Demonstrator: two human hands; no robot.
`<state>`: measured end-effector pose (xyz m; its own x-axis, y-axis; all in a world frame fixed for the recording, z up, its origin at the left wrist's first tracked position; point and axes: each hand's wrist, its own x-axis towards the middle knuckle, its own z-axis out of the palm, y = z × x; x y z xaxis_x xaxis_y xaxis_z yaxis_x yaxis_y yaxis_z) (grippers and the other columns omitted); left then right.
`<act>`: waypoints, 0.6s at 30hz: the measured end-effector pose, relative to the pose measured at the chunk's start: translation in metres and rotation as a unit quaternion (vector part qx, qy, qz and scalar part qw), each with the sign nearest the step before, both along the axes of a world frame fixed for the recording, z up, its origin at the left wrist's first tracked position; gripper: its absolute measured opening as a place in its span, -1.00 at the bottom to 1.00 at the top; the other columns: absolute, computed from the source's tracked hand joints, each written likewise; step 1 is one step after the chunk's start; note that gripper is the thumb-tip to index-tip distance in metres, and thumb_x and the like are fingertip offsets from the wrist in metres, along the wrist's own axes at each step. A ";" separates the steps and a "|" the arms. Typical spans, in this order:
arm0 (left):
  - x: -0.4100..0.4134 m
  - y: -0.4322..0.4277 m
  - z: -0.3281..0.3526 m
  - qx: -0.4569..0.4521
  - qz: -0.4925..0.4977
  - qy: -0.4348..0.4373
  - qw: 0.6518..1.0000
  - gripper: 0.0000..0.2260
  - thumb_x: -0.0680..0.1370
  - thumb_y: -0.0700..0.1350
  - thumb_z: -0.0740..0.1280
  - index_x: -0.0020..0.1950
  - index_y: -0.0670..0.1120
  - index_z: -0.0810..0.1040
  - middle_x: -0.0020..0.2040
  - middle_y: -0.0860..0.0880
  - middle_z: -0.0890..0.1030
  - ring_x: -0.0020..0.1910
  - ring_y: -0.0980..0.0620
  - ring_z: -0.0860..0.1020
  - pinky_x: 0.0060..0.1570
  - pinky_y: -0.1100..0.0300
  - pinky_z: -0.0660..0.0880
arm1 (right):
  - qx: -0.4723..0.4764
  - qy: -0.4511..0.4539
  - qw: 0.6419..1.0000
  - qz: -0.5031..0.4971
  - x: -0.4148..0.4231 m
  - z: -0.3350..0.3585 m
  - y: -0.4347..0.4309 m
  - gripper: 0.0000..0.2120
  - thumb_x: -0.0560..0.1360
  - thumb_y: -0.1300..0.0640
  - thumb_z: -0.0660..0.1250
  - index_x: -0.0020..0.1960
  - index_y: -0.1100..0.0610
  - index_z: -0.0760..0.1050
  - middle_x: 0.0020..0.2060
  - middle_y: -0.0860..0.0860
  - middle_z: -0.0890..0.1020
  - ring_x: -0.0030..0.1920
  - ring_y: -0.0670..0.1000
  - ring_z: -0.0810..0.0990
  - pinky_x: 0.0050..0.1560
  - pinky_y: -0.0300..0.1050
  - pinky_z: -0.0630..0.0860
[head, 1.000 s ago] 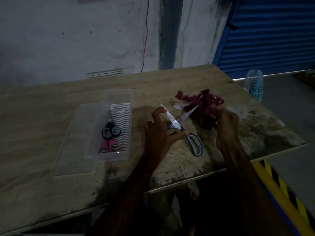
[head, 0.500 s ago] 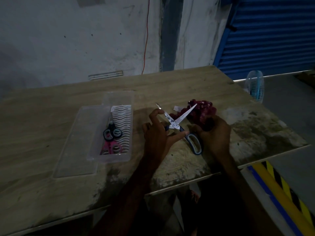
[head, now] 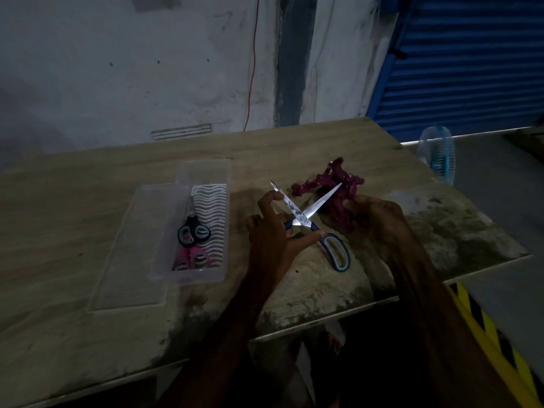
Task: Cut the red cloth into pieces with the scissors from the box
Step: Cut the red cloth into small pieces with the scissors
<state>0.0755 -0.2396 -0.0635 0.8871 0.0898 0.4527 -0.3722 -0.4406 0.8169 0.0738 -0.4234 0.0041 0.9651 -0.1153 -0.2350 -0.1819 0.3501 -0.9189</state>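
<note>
1. Movement is seen at the red cloth (head: 338,198): bunched in the right hand (head: 379,222), right of table centre, it has been drawn left and is now crossed by one blade tip.
2. Wide-open scissors (head: 303,216) are gripped near the pivot by the left hand (head: 270,231); the larger handle loop is left free.
3. A first cut is judged imminent; no separate pieces can be made out.
4. Left of the hands, the clear box (head: 206,172) is seen holding black-handled scissors (head: 192,231) and pink-handled scissors (head: 191,257), its lid (head: 126,260) laid flat alongside on the table (head: 73,207).
</note>
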 end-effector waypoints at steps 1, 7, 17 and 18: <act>-0.001 0.000 0.000 -0.001 0.000 0.002 1.000 -0.18 0.21 0.33 0.55 0.24 0.00 0.23 -0.09 0.41 0.46 -0.17 0.16 0.53 -0.02 -0.28 0.51 | 0.000 0.011 1.000 -0.003 0.001 -0.001 0.000 -0.71 0.50 0.43 0.35 0.22 0.43 0.57 0.03 0.35 0.69 -0.11 0.22 0.75 -0.23 -0.09 0.67; -0.002 0.002 0.000 -0.006 -0.011 0.023 1.000 -0.13 0.20 0.38 0.55 0.31 0.09 0.18 0.03 0.04 0.56 -0.15 0.07 0.62 -0.02 -0.28 0.54 | -0.004 0.054 0.998 -0.022 0.005 0.007 0.010 -0.78 0.53 0.29 0.39 0.13 0.39 0.59 -0.10 0.25 0.70 -0.28 0.11 0.75 -0.39 -0.14 0.63; -0.003 0.000 0.000 -0.005 -0.001 0.026 1.000 -0.18 0.20 0.30 0.56 0.28 0.15 0.18 -0.08 0.29 0.52 -0.07 0.07 0.62 0.06 -0.28 0.52 | 0.032 0.087 0.996 -0.010 0.020 -0.002 0.018 -0.65 0.60 0.22 0.29 0.34 0.35 0.51 0.22 0.27 0.63 0.19 0.23 0.64 0.12 0.08 0.61; -0.003 0.000 0.001 -0.007 -0.001 0.028 1.000 -0.17 0.20 0.31 0.56 0.29 0.14 0.18 -0.07 0.30 0.52 -0.07 0.08 0.63 0.07 -0.27 0.52 | 0.037 0.083 0.996 -0.009 0.019 -0.004 0.019 -0.67 0.59 0.22 0.31 0.32 0.34 0.53 0.21 0.26 0.64 0.17 0.22 0.66 0.16 0.10 0.61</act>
